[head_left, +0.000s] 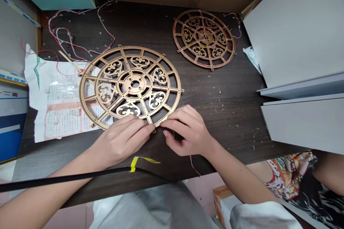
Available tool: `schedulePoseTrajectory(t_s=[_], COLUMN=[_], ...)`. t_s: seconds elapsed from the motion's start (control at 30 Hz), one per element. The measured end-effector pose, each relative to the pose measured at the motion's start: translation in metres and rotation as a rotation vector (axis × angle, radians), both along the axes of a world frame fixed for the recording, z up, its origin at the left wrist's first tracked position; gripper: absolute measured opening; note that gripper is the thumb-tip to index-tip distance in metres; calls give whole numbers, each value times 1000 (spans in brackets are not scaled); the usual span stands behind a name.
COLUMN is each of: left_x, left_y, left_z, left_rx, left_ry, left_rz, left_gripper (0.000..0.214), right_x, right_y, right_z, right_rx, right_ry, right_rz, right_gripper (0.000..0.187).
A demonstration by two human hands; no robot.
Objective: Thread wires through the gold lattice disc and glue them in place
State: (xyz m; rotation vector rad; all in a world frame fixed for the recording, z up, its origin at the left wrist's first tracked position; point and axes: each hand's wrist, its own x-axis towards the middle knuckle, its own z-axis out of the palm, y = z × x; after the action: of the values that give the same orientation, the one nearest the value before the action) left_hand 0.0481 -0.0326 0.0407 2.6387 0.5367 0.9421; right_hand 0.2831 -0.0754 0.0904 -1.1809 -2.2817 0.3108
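A round openwork wooden disc with spokes and scroll cut-outs lies near the middle of the desk. At its near rim, the curled fingers of my left hand grip the edge, thumb tip by a small tab. My right hand is bent in a loose pinch just right of that spot, fingertips against the same rim. A thin red-and-white wire trails from under my right hand toward the desk's front edge; its path between the fingers is mostly hidden.
A second disc strung with red and white wire lies at back right. Tangled wire with small bulbs sits at back left. Printed paper lies partly under the near disc. A black cable with yellow tape crosses the foreground. White boxes stand right.
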Motion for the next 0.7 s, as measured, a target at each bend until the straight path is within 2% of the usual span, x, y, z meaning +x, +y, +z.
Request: schedulePoseTrajectory(t_s=[0.13, 0.3, 0.57, 0.63, 0.7], left_x=[0, 3, 6, 6, 7], left_y=[0, 0, 0, -1, -2], left_z=[0, 3, 3, 3, 3], left_rx=[3, 112, 148, 150, 156], left_ry=[0, -24, -37, -25, -10], left_rz=[4, 1, 59, 72, 81], left_gripper=[35, 34, 20, 18, 16], right_x=[1, 6, 0, -2, 3], right_y=[0, -1, 3, 4, 3], right_z=[-1, 2, 2, 9, 26], right_rx=[-9, -20, 11, 51, 106], right_ry=[29, 75, 100, 108, 103], right_rz=[-14, -29, -19, -23, -52], right_gripper=[22, 26, 26, 25, 23])
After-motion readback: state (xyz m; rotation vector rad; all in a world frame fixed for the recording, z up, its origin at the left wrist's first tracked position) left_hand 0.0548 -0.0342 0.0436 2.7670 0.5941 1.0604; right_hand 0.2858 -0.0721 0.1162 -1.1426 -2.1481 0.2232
